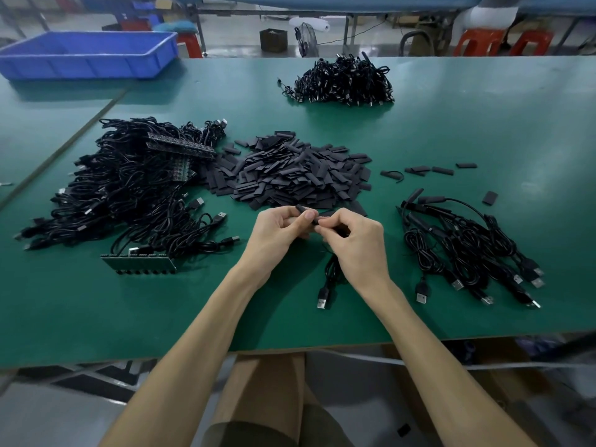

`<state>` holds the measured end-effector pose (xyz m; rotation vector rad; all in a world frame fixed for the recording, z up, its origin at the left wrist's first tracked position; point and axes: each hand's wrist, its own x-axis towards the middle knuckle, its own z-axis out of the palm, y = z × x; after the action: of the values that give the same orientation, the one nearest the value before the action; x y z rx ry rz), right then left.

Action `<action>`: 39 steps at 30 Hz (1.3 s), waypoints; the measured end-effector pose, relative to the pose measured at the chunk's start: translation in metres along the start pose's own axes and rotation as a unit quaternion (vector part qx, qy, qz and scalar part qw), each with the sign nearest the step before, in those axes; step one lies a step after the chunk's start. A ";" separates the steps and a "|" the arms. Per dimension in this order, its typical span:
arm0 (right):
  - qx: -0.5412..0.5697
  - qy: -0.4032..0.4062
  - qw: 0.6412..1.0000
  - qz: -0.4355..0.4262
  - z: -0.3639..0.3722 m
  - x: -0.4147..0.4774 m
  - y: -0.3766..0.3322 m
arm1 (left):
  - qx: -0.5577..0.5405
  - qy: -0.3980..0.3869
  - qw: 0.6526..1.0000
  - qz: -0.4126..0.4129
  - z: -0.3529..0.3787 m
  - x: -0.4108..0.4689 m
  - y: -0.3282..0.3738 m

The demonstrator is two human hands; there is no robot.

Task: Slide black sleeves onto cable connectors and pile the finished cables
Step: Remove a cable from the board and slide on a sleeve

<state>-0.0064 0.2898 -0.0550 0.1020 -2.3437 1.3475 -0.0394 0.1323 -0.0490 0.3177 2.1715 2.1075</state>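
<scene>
Matting [483, 130] of green bears cable heaps [129, 188] where left hand [277, 233] and right hand [354, 243] fingers [308, 216] pinch one sleeve [301, 209], stools [480, 41] behind.

Left hand [277, 233], right hand [358, 245] and both forearms [209, 333] are bare; the shorts [258, 433] are dark olive.

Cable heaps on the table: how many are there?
3: a large tangled heap on the left, a smaller heap far back, a loose pile on the right. One extra cable is held by the left hand and right hand.
</scene>
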 end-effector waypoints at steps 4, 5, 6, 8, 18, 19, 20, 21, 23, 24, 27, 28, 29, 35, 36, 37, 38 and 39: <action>0.050 0.007 0.998 0.027 -0.003 0.002 -0.004 | -0.021 0.011 1.000 -0.004 -0.001 0.001 -0.001; 0.060 0.007 0.998 0.032 -0.003 0.002 -0.005 | -0.026 0.011 1.000 -0.004 -0.001 0.001 -0.002; 0.067 0.006 0.997 0.035 -0.004 0.002 -0.005 | -0.029 0.010 1.000 -0.003 -0.001 0.001 -0.002; 0.078 0.001 0.996 0.038 -0.004 0.002 -0.004 | -0.033 0.005 0.999 0.000 -0.001 0.000 -0.003; 0.073 -0.012 0.996 0.051 -0.003 0.004 0.002 | -0.013 -0.018 0.999 0.024 0.000 -0.001 -0.004; 0.072 -0.011 0.996 0.051 -0.003 0.004 0.002 | -0.011 -0.018 0.999 0.024 -0.001 0.000 -0.004; 0.073 -0.011 0.996 0.051 -0.003 0.005 0.002 | -0.008 -0.018 1.000 0.024 -0.001 0.000 -0.004; 0.074 -0.011 0.996 0.052 -0.003 0.005 0.002 | -0.003 -0.018 1.000 0.024 -0.001 0.000 -0.004; 0.077 -0.010 0.996 0.052 -0.003 0.004 0.003 | 0.006 -0.018 0.999 0.026 0.000 0.000 -0.004; 0.078 -0.010 0.996 0.052 -0.003 0.005 0.003 | 0.008 -0.019 0.999 0.026 0.000 0.000 -0.005; 0.076 -0.010 0.996 0.052 -0.002 0.005 0.004 | 0.010 -0.017 1.000 0.024 0.000 0.001 -0.005; 0.075 -0.009 0.996 0.051 -0.002 0.006 0.004 | 0.011 -0.016 1.000 0.024 0.000 0.001 -0.005; 0.073 -0.008 0.996 0.050 -0.002 0.006 0.004 | 0.012 -0.014 1.000 0.024 0.000 0.001 -0.006; 0.060 -0.003 0.998 0.036 0.001 0.007 0.001 | -0.006 -0.009 1.000 0.029 0.001 0.000 -0.001; 0.057 -0.004 0.998 0.033 0.002 0.007 0.000 | -0.009 -0.007 1.000 0.028 0.001 -0.001 -0.001; 0.055 -0.005 0.998 0.029 0.002 0.007 0.000 | -0.010 -0.003 1.000 0.026 0.000 -0.001 0.000; 0.053 -0.006 0.998 0.025 0.003 0.007 0.000 | -0.012 0.002 1.000 0.025 0.000 -0.001 0.000; 0.050 -0.007 0.998 0.022 0.003 0.007 0.000 | -0.012 0.006 1.000 0.024 0.000 -0.001 0.000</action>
<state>-0.0136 0.2884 -0.0531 0.0903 -2.3015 1.4904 -0.0388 0.1321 -0.0487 0.3597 2.1648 2.1657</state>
